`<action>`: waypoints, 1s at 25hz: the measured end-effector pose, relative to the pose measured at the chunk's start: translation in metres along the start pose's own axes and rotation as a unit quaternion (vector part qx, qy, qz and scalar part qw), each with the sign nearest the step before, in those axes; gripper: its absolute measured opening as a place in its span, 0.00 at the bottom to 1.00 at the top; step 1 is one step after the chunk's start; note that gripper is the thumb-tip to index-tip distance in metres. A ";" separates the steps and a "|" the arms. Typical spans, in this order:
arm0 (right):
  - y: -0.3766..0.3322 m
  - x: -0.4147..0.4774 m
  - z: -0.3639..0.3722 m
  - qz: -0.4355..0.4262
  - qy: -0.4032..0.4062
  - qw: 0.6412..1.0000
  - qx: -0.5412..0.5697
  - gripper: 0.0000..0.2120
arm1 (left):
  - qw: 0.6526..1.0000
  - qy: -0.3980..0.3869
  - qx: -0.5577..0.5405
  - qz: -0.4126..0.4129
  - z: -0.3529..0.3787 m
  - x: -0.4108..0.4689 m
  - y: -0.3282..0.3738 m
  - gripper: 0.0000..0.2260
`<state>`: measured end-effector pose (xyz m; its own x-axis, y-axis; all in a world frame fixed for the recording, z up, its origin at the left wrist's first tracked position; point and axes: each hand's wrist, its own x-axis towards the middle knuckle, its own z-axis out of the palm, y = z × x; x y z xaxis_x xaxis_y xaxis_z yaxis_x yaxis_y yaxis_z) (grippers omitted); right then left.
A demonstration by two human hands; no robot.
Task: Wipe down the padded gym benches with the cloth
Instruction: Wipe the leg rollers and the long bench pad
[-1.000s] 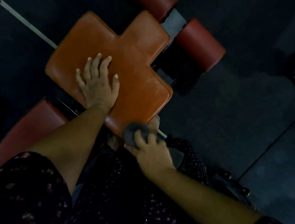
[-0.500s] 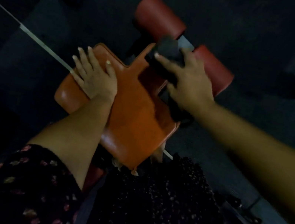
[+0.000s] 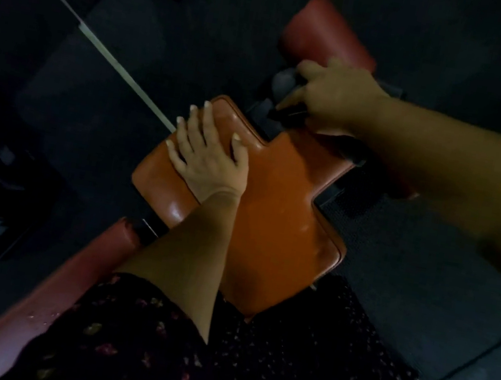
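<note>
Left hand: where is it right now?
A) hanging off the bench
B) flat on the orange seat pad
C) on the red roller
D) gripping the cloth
B: the left hand lies open, fingers spread, on the orange seat pad, while the right hand is up by the red roller.

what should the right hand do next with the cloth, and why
Probably sweep the cloth up onto the red roller. The right hand grips it at the narrow end of the orange pad, right beside that roller, while the left hand rests flat on the pad as a brace.
</note>
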<state>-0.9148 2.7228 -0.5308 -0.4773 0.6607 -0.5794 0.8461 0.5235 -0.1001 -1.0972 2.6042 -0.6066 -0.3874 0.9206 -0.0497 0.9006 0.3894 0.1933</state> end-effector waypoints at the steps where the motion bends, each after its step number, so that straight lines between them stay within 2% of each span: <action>1: -0.003 0.004 0.000 0.095 -0.013 0.995 0.010 0.19 | 1.000 -0.003 -0.003 0.003 0.000 -0.003 0.003 0.28; 3: -0.033 0.008 -0.009 0.143 -0.038 0.989 -0.014 0.20 | 1.000 -0.002 -0.013 0.015 0.000 -0.001 0.001 0.27; 4: -0.052 0.006 -0.011 0.125 -0.046 0.990 -0.034 0.20 | 1.000 0.000 -0.017 0.018 0.002 0.000 -0.001 0.27; 6: -0.069 -0.007 -0.003 0.019 -0.028 0.997 -0.063 0.21 | 0.999 0.008 -0.024 0.023 0.005 -0.004 -0.003 0.28; 9: -0.030 -0.016 -0.002 -0.048 0.004 0.997 -0.062 0.22 | 0.999 0.009 -0.025 0.032 0.005 -0.003 -0.001 0.26; 11: -0.013 -0.017 0.000 -0.006 0.017 0.997 -0.079 0.21 | 0.999 0.012 -0.032 0.039 0.006 -0.003 -0.001 0.25; 13: -0.022 -0.012 0.001 0.099 0.009 0.992 -0.076 0.19 | 0.998 0.015 -0.039 0.036 0.007 -0.003 -0.002 0.24; 15: -0.052 -0.002 -0.004 0.162 -0.035 0.982 -0.088 0.19 | 0.999 0.014 -0.042 0.032 0.009 -0.003 -0.004 0.24; 16: -0.070 0.001 -0.006 0.162 -0.056 0.981 -0.091 0.20 | 0.998 0.012 -0.042 0.032 0.008 -0.003 -0.003 0.24; 18: -0.091 -0.001 -0.006 0.103 -0.068 0.988 -0.096 0.21 | 0.999 0.011 -0.038 0.036 0.006 -0.003 -0.002 0.25; 20: -0.072 -0.008 -0.003 0.022 -0.038 0.997 -0.071 0.21 | 0.999 0.013 -0.040 0.035 0.006 -0.003 -0.002 0.25; 21: -0.055 -0.011 -0.001 0.013 -0.017 0.998 -0.053 0.21 | 0.998 0.014 -0.042 0.034 0.007 -0.003 -0.002 0.26; 23: -0.021 -0.012 0.003 0.050 0.003 0.999 -0.007 0.22 | 0.999 0.015 -0.040 0.032 0.008 -0.002 -0.005 0.28; 25: -0.001 -0.006 0.001 0.128 -0.026 0.987 0.089 0.24 | 0.999 0.009 -0.021 0.032 0.008 -0.003 -0.005 0.30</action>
<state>-0.9124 2.7181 -0.5287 -0.2330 0.7289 -0.6438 0.9680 0.2370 -0.0820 -1.0985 2.5996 -0.6150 -0.3330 0.9427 -0.0191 0.9148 0.3280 0.2357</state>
